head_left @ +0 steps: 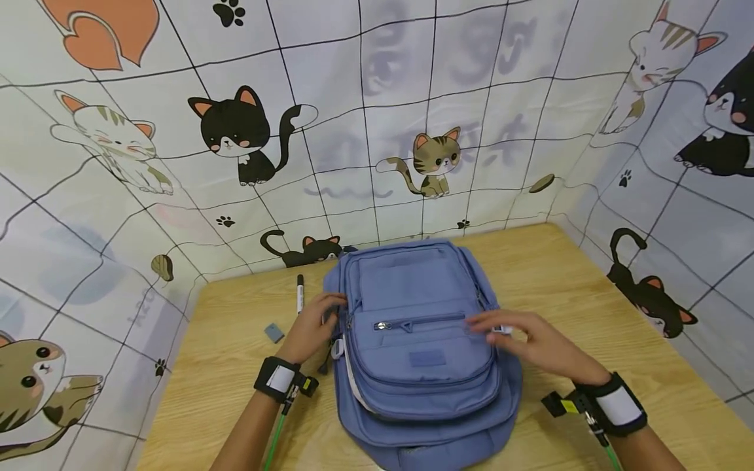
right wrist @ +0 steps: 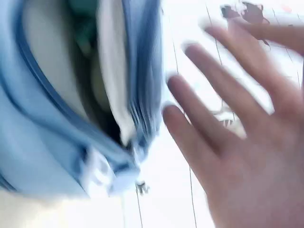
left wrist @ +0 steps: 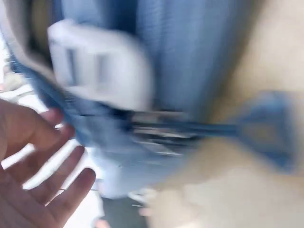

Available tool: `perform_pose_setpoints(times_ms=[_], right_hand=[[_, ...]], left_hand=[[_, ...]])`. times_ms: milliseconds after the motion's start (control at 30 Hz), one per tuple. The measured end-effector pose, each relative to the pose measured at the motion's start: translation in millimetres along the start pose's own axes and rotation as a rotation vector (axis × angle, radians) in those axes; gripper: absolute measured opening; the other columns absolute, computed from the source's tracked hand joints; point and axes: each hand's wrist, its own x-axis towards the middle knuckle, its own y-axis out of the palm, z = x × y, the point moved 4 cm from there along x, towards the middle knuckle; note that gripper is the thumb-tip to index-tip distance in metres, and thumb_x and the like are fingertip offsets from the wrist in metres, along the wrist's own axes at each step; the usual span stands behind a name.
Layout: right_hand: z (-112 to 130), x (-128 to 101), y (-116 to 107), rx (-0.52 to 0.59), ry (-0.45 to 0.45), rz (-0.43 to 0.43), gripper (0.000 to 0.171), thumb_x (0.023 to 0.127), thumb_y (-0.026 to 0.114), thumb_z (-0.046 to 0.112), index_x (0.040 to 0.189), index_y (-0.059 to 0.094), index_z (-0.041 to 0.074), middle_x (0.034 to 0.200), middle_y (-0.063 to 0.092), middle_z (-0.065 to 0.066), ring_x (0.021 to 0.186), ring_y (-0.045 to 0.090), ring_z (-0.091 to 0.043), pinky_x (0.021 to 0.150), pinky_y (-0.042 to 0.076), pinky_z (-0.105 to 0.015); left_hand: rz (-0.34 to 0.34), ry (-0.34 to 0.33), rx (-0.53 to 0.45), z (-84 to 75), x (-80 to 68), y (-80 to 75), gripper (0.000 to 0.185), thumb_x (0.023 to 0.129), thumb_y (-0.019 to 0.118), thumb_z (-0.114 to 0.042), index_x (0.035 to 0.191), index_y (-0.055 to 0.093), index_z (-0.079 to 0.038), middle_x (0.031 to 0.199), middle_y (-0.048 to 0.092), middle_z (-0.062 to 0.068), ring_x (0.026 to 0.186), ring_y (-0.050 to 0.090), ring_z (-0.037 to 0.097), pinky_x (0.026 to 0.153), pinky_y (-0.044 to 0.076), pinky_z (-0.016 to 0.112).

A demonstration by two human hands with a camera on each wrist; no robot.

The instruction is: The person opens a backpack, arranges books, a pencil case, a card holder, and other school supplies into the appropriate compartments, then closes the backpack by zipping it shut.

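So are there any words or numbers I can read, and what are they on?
Nothing reads clearly.
Backdrop sheet, left side: faint grey letters, too blurred to read.
Backdrop behind the backpack: large grey characters showing through, too smeared to read.
Backpack patch: no lettering can be made out.
Marker pen and small grey block: too small to tell.

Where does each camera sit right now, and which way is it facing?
Head: worn on the head, looking forward and down at the blue fabric backpack on the wooden table; both forearms, left hand and right hand show.
Left wrist: beside the backpack's edge, blurred; open fingers show.
Right wrist: at the backpack's open zipper side; spread fingers show.
Shared: all three see the backpack.
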Motion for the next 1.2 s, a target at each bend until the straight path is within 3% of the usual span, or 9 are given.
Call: perform_pose_setpoints(times_ms=[67,133,233,300,400,500,667,800,1200], right_hand=[[-14,11,-18,-0.101,0.081,-0.129,0.034,0.104,0.063,-0.003,0.133,0.074,0.012,0.137,0.072,-0.012,0.129,0.067,-0.014,0.102,0.053,-0.021],[-30,24,-27,-0.201,0.154,-0.182,0.036,0.104,0.06,-0.007,0.134,0.073,0.009,0.134,0.073,-0.014,0.121,0.07,-0.025,0.095,0.057,-0.034],[-52,41,-25,-0.274,0.193,-0.125,0.044,0.101,0.057,-0.013,0.14,0.068,0.004,0.139,0.069,-0.022,0.126,0.065,-0.042,0.099,0.055,-0.056],[-63,47,-18,-0.302,0.216,-0.071,0.048,0.099,0.058,-0.013,0.145,0.064,0.001,0.141,0.066,-0.026,0.129,0.062,-0.049,0.099,0.054,-0.061],[-73,49,-8,-0.347,0.248,-0.04,0.052,0.097,0.064,-0.011,0.148,0.061,0.0,0.136,0.066,-0.028,0.128,0.061,-0.049,0.094,0.054,-0.059],[-76,46,-3,-0.397,0.269,-0.068,0.052,0.096,0.07,-0.006,0.147,0.062,0.002,0.121,0.071,-0.02,0.115,0.063,-0.041,0.083,0.051,-0.049],[-71,41,-5,-0.449,0.265,-0.112,0.024,0.097,0.073,0.002,0.122,0.075,0.004,0.1,0.072,-0.008,0.091,0.058,-0.023,0.072,0.048,-0.037],[-63,32,-8,-0.481,0.266,-0.116,0.007,0.097,0.075,0.006,0.103,0.077,0.009,0.094,0.072,-0.002,0.086,0.057,-0.019,0.068,0.047,-0.032],[-33,-5,0,-0.409,0.369,-0.117,0.006,0.094,0.079,0.007,0.096,0.078,0.013,0.092,0.07,0.003,0.081,0.056,-0.012,0.064,0.045,-0.027]], left_hand=[[-0.044,0.06,0.064,-18.0,14.9,-8.4,0.03,0.105,0.057,0.0,0.132,0.07,-0.002,0.144,0.064,0.013,0.132,0.062,0.033,0.099,0.056,0.049],[-0.013,0.135,0.13,-41.8,32.9,-10.3,0.032,0.106,0.06,-0.004,0.136,0.068,-0.002,0.147,0.061,0.015,0.134,0.06,0.034,0.103,0.055,0.05],[0.174,0.255,0.229,-76.8,59.8,2.8,0.048,0.107,0.066,-0.021,0.15,0.058,-0.003,0.16,0.05,0.018,0.154,0.041,0.039,0.125,0.036,0.061],[0.341,0.29,0.293,-92.3,73.3,18.9,0.062,0.107,0.067,-0.034,0.16,0.048,-0.01,0.17,0.038,0.016,0.163,0.026,0.038,0.129,0.023,0.068],[0.543,0.262,0.359,-100.2,83.4,40.3,0.075,0.104,0.065,-0.051,0.168,0.037,-0.023,0.179,0.022,0.009,0.168,0.008,0.037,0.129,0.01,0.074],[0.632,0.196,0.372,-98.3,85.7,50.4,0.074,0.104,0.065,-0.055,0.168,0.037,-0.03,0.18,0.021,0.004,0.168,0.007,0.036,0.129,0.008,0.073],[0.651,0.151,0.308,-94.1,86.4,48.8,0.07,0.104,0.066,-0.051,0.165,0.042,-0.027,0.179,0.023,0.005,0.168,0.008,0.037,0.13,0.004,0.073],[0.655,0.154,0.299,-91.3,86.7,49.0,0.071,0.104,0.065,-0.052,0.166,0.041,-0.027,0.179,0.023,0.004,0.168,0.008,0.036,0.13,0.004,0.072],[0.641,0.121,0.366,-91.1,86.6,52.1,0.068,0.105,0.061,-0.055,0.166,0.039,-0.034,0.178,0.024,-0.001,0.168,0.011,0.032,0.13,0.009,0.073]])
